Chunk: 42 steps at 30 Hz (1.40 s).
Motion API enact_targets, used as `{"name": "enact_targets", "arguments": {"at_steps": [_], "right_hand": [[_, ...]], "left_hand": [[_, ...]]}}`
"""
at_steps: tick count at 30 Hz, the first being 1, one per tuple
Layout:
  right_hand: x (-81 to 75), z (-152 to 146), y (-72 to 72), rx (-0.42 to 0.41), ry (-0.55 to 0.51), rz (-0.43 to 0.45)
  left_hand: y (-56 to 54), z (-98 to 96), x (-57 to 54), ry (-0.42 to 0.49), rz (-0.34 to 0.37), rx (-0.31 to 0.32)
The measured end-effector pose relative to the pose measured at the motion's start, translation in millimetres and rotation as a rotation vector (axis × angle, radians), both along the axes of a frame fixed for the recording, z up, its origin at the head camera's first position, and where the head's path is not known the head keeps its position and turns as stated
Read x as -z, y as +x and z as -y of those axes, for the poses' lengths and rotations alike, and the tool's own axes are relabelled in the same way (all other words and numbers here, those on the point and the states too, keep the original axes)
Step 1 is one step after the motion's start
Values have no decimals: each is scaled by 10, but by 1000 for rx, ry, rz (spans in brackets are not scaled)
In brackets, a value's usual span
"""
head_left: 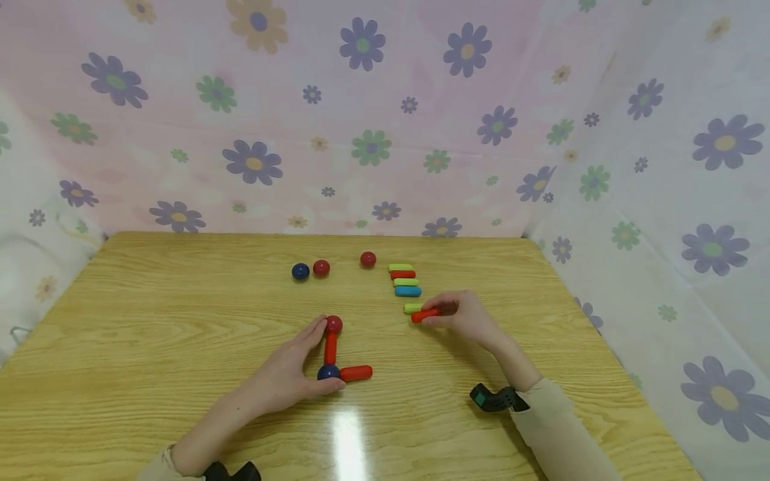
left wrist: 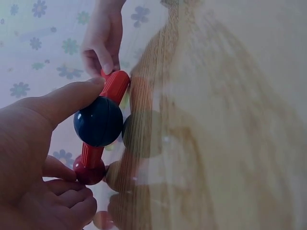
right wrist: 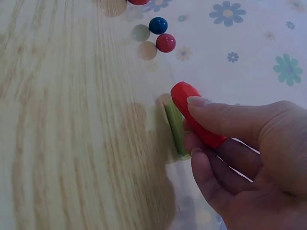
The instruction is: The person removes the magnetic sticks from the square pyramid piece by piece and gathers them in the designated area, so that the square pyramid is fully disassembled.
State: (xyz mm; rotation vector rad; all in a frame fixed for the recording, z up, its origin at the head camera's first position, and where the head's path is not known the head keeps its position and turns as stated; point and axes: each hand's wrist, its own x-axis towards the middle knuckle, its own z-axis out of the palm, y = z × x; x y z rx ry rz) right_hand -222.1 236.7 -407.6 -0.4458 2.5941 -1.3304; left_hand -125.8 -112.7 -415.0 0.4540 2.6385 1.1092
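My left hand [head_left: 289,374] holds an L-shaped joined piece of a toy construction set low over the table, the thumb at its blue ball [head_left: 328,373] and the fingertips by its red ball [head_left: 333,325]. One red rod [head_left: 331,349] links these two balls. A second red rod [head_left: 357,373] sticks out rightward from the blue one. In my right hand [head_left: 463,317] a loose red rod [right wrist: 196,115] is pinched between thumb and fingers. Close behind it on the table lies a yellow-green rod [head_left: 412,308], partly hidden by that hand in the head view.
Farther back, a short column of rods includes a blue rod [head_left: 408,292] and a red rod [head_left: 403,274] among yellow-green ones. Loose at the back are a blue ball [head_left: 300,271], a red ball [head_left: 321,268] and another red ball [head_left: 368,260]. Flowered cloth [head_left: 373,187] hangs behind the wooden table [head_left: 180,300].
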Motion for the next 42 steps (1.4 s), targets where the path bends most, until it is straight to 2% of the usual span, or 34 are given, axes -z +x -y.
{"name": "enact_targets", "arguments": {"at_steps": [11,17,28,34,42], "right_hand": [[70,20,-6,18,40,-8],[111,20,-17,30,56,-63],[153,31,-17,15,46,-117],[182,47,-18,15,5,-133],[182,55,-7,77,-15,-152]], "left_hand": [[0,-1,2,6,9,-2],[-1,-1,-6,7,5,1],[6,1,-2,6,2,0],[9,-1,-8,1,-3,0],[5,-3,-7,-1,-3,-1]]}}
